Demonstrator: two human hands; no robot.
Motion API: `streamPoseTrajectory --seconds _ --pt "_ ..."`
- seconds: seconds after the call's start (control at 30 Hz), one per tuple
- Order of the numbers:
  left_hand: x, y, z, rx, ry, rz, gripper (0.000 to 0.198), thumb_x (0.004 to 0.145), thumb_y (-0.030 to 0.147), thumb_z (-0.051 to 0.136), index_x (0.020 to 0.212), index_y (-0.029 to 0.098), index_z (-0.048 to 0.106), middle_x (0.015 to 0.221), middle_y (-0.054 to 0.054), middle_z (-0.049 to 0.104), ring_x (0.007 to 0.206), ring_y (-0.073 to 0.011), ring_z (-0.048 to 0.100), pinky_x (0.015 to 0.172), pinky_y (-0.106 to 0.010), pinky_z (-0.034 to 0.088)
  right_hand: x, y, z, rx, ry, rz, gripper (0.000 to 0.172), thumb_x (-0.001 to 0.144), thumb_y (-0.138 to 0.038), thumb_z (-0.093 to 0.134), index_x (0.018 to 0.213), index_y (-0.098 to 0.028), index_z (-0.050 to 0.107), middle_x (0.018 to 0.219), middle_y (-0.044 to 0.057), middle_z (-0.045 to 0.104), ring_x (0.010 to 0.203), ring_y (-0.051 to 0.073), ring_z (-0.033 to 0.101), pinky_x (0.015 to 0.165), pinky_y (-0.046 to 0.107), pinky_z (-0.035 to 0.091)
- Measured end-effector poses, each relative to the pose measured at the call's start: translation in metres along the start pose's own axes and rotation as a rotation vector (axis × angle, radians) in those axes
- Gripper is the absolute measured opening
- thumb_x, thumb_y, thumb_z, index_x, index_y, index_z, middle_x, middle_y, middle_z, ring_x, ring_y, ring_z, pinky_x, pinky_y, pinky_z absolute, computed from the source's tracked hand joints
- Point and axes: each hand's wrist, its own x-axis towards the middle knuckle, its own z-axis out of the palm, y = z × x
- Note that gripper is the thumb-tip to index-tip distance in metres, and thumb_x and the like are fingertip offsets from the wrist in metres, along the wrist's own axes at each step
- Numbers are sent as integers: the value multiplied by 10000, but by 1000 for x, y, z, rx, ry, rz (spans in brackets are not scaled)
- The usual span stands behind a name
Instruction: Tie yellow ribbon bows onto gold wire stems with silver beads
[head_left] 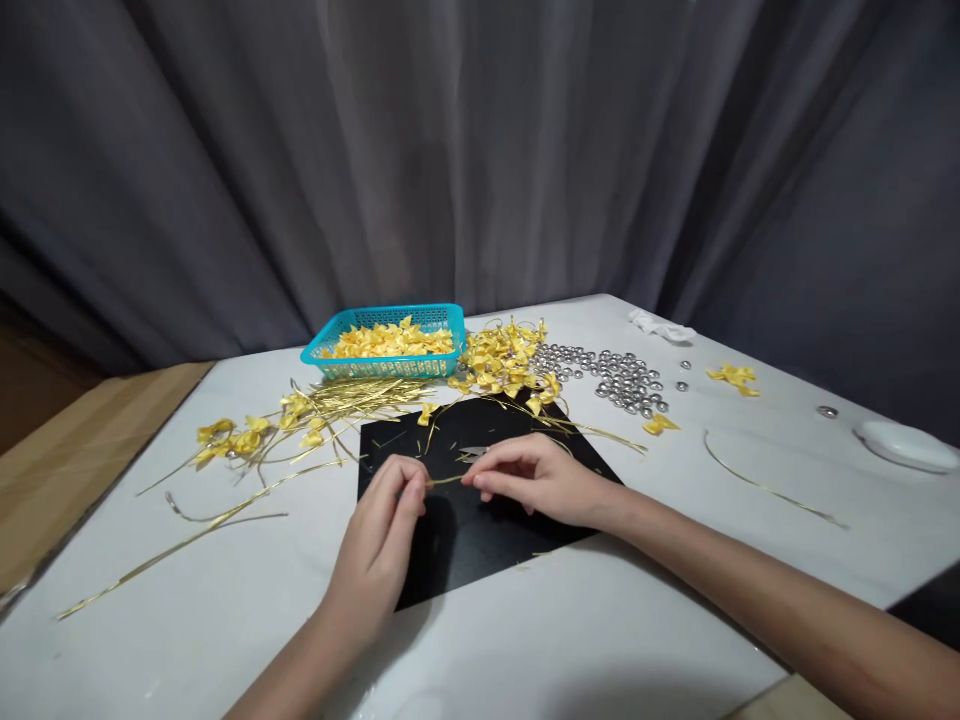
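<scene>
Over a black mat (487, 540), a short stretch of thin gold cord (447, 480) spans the gap between my two hands. My left hand (386, 520) pinches one end of it between thumb and fingers. On the other side, my right hand (544, 482) grips the cord with its fingertips. Beyond the right fingers lies a greyish metal piece (472, 453), partly hidden, whose kind I cannot make out. Small gold cord clippings are scattered on the mat. A yellow ribbon bow (427, 413) rests at the mat's far edge.
A blue basket (309, 355) of yellow bows stands at the back, with a bundle of gold cords (367, 400) before it. Right of it are bows on cords (502, 355), silver beads (630, 380), a loose cord (772, 487) and a white dish (907, 445). A grey curtain (480, 150) hangs behind.
</scene>
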Motion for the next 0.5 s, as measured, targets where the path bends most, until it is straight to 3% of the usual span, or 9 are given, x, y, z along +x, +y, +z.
streamPoseTrajectory --seconds 0.13,0.23,0.33,0.4,0.5 --pt "11 -8 -6 -439 93 -265 168 861 265 521 728 185 584 877 -40 593 709 -151 511 556 -210 414 3 3 -16 -12 42 55 409 817 -472 585 957 -108 710 645 17 608 463 62 429 377 167 339" --pt "18 -3 -13 -820 201 -446 246 881 208 458 689 165 605 1036 -72 658 955 -167 600 750 -227 514 5 6 -18 -31 58 57 384 811 -462 602 908 -110 719 632 18 616 516 77 487 471 183 397" --pt "23 9 -18 -1048 277 -526 369 908 142 392 605 144 603 944 -82 698 1044 -204 628 830 -283 538 4 8 -12 -40 27 64 350 807 -441 611 856 -114 725 661 42 660 608 110 565 590 212 447" --pt "24 15 -18 -1094 327 -558 406 918 114 368 596 134 616 772 -61 693 906 -198 683 802 -311 563 2 8 -8 -53 -16 76 324 816 -408 604 838 -112 731 674 52 680 585 103 555 571 206 431" --pt "24 19 -15 -1090 395 -586 396 916 69 375 633 128 646 617 -12 642 665 -130 681 752 -279 574 0 6 -2 -84 -62 96 277 820 -355 607 807 -111 738 661 45 688 466 56 427 459 181 325"
